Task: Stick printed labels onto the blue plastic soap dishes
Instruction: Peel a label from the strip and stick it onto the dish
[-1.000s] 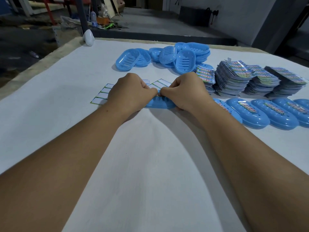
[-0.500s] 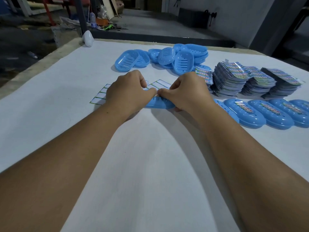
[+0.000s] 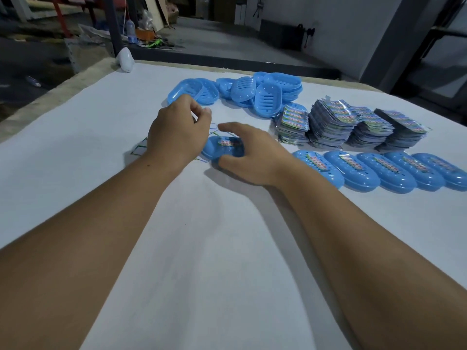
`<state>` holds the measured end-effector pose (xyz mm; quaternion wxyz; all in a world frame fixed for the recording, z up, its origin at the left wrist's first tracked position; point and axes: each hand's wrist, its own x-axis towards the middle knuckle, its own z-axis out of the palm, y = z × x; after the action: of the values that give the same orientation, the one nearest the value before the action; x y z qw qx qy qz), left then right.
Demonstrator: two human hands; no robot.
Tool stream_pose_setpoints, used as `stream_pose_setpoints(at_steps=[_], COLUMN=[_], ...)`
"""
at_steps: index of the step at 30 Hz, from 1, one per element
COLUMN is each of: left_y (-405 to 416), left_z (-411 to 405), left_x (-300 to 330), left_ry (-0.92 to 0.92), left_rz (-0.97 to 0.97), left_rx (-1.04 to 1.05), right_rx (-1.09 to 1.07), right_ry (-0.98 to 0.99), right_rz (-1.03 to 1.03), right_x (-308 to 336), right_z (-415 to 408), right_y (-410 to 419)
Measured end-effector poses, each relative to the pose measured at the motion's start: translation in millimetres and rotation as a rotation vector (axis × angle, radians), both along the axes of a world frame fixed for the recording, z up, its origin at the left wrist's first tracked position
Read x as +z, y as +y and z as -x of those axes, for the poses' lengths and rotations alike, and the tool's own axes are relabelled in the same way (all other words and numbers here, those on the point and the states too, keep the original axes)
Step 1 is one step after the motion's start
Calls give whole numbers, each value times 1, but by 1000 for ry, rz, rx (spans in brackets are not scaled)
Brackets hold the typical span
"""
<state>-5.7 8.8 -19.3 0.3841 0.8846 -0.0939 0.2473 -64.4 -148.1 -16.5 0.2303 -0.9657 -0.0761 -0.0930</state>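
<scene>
Labelled soap dish [image 3: 222, 148] at frame centre, light, stiff, slick.
Right hand [image 3: 249, 154] spread wide around it; left hand [image 3: 177, 131] loosely curled, apparently empty. Best gripped by its long edges.

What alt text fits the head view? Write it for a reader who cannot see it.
A right hand reaches over a labelled blue soap dish on a white table, while the left hand hovers beside it, fingers loosely curled. Labelled dishes line the right; label stacks and unlabelled dishes sit behind.
</scene>
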Motion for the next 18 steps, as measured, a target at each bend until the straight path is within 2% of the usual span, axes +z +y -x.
stream_pose_setpoints(at_steps=[5,10,18], left_y=[-1,0,-1], left_z=[3,3,7], left_x=[1,-1,0], left_ry=[-9,14,42], left_rz=[-2,9,2], left_rx=[-21,-28,-38], right_rx=[-98,-292,-499], right_ry=[-37,-118,-26], right_rz=[146,280,487], right_x=[1,7,-6], right_z=[8,33,66], right_y=[6,5,-2])
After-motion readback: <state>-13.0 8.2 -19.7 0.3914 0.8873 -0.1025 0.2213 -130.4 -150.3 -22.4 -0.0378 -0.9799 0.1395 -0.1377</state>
